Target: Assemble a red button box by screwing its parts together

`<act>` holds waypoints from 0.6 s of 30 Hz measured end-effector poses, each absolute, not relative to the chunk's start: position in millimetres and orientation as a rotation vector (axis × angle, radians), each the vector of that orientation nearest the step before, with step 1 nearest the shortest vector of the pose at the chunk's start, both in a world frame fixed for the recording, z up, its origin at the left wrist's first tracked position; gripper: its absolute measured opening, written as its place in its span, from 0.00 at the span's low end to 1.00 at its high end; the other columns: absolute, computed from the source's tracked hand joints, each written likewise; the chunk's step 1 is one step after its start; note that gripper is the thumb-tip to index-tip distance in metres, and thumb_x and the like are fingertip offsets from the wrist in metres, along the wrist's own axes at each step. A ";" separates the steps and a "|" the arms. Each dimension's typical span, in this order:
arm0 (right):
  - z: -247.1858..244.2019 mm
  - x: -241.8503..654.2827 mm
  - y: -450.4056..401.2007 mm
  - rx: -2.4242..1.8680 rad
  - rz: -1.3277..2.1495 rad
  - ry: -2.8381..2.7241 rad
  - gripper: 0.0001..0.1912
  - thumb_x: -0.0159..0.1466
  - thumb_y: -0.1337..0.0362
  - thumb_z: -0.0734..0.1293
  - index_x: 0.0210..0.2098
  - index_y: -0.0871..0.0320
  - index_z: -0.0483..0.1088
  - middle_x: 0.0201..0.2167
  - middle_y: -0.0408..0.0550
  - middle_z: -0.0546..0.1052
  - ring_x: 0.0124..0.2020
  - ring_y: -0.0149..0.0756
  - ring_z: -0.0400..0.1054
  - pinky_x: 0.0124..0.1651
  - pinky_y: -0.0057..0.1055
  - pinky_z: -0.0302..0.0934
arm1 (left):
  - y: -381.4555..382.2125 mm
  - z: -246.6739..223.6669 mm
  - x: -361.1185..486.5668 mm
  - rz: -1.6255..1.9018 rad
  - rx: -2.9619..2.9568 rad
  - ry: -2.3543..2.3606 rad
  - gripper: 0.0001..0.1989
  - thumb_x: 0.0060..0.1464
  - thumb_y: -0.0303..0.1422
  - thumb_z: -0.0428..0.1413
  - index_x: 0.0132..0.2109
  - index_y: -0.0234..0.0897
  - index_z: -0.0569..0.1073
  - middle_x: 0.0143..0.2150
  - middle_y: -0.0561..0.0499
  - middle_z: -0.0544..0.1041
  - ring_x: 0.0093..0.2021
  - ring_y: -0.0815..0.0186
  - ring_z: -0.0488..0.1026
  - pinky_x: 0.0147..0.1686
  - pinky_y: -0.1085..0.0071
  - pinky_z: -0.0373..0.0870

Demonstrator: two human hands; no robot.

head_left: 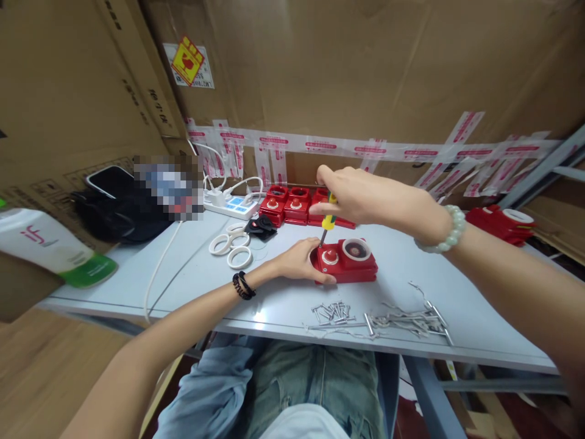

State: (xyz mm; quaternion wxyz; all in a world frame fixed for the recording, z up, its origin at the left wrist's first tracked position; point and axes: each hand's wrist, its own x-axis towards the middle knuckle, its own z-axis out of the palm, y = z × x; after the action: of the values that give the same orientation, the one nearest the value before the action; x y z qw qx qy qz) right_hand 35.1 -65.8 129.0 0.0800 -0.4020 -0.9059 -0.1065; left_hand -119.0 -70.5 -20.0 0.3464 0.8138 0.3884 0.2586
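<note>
A red box-shaped device (pixel 347 268) with a round white-rimmed window and a small red knob lies on the table in front of me. My left hand (pixel 301 259) grips its left end, thumb along the near side and fingers round the back. Above it, my right hand (pixel 354 195) is closed round the yellow-and-green handle of a screwdriver (pixel 328 222). The screwdriver stands nearly upright, its tip at the device's top near the left end, close to my left fingers. Whether a screw sits under the tip is too small to tell.
Loose screws (pixel 333 312) and metal rods with cord (pixel 406 323) lie near the front edge. White rings (pixel 239 257), a black strap (pixel 261 227) and a power strip (pixel 233 206) are left. More red devices (pixel 296 205) line the back; another (pixel 498 224) stands right. A bottle (pixel 55 247) is far left.
</note>
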 end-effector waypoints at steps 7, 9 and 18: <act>126.5 35.0 -58.3 -0.953 -0.171 -2.768 0.08 0.62 0.70 0.64 0.40 0.54 0.63 0.33 0.45 0.72 0.30 0.34 0.64 0.31 0.32 0.54 | -71.3 -19.1 -119.4 0.670 2.074 1.020 0.30 0.34 0.46 0.70 0.42 0.35 0.73 0.40 0.46 0.76 0.43 0.53 0.73 0.45 0.58 0.69; 129.3 33.9 -59.8 -0.882 -0.077 -2.815 0.12 0.59 0.71 0.65 0.41 0.53 0.62 0.37 0.45 0.72 0.33 0.35 0.65 0.32 0.32 0.56 | -71.2 -19.2 -119.8 0.663 2.066 1.021 0.30 0.34 0.47 0.69 0.42 0.35 0.73 0.40 0.46 0.76 0.42 0.53 0.73 0.44 0.59 0.69; 132.1 30.0 -69.1 -1.372 -0.454 -2.640 0.11 0.67 0.58 0.63 0.41 0.59 0.66 0.26 0.49 0.70 0.26 0.37 0.63 0.27 0.34 0.48 | -71.0 -18.6 -120.1 0.659 2.105 1.014 0.31 0.35 0.47 0.69 0.44 0.35 0.72 0.42 0.45 0.76 0.44 0.53 0.73 0.45 0.59 0.68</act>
State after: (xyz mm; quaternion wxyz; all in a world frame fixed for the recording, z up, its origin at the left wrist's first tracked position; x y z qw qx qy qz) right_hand 30.0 -69.1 132.1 0.0660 -0.4549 -0.8752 -0.1505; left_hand -120.1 -71.0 -18.6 0.3495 0.8125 0.3912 0.2544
